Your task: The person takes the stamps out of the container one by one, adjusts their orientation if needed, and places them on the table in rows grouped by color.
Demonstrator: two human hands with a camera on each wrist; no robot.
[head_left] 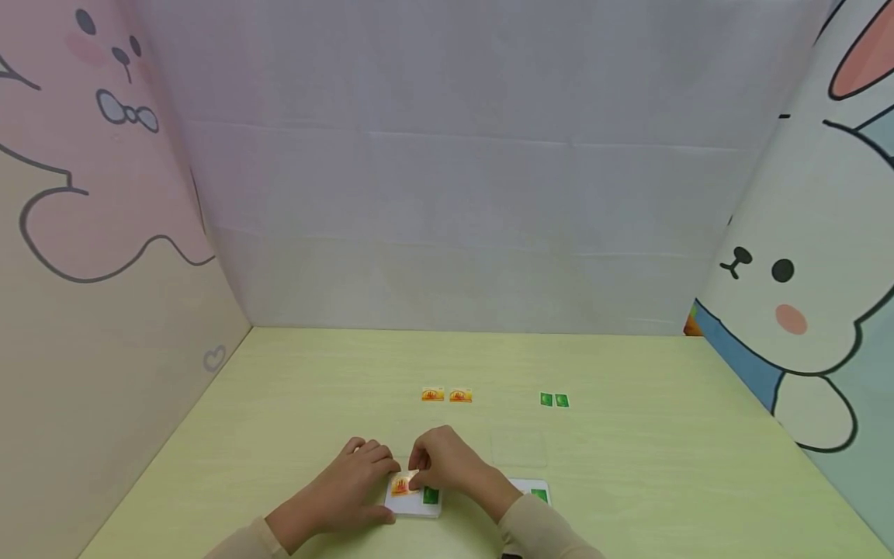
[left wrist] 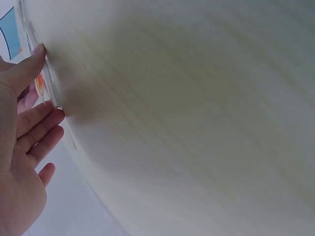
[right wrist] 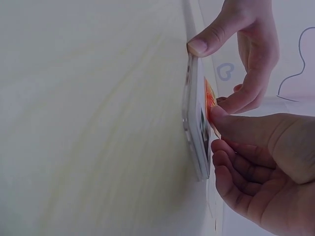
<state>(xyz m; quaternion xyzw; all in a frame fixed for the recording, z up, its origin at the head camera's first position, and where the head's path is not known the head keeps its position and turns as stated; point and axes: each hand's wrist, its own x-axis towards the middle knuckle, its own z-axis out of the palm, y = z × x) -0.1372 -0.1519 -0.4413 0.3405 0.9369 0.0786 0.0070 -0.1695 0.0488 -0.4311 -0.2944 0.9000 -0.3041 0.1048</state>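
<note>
Frankly, I worry the orange card (head_left: 401, 486) my right hand (head_left: 448, 464) pinches could skew or crease if my left hand (head_left: 355, 486), gripping the white case (head_left: 410, 508), slips.

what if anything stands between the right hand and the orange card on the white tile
Nothing visible: the right hand pinches the orange card directly, while the left hand holds the white tile at its edge.

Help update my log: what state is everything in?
Left hand: gripping left white tile
Right hand: pinching near orange card
Left white tile: flat
Near orange card: pinched
Right white tile: flat
Near green cards: flat
Far orange cards: flat, apart
Far green cards: flat, apart
Clear square: flat
</note>
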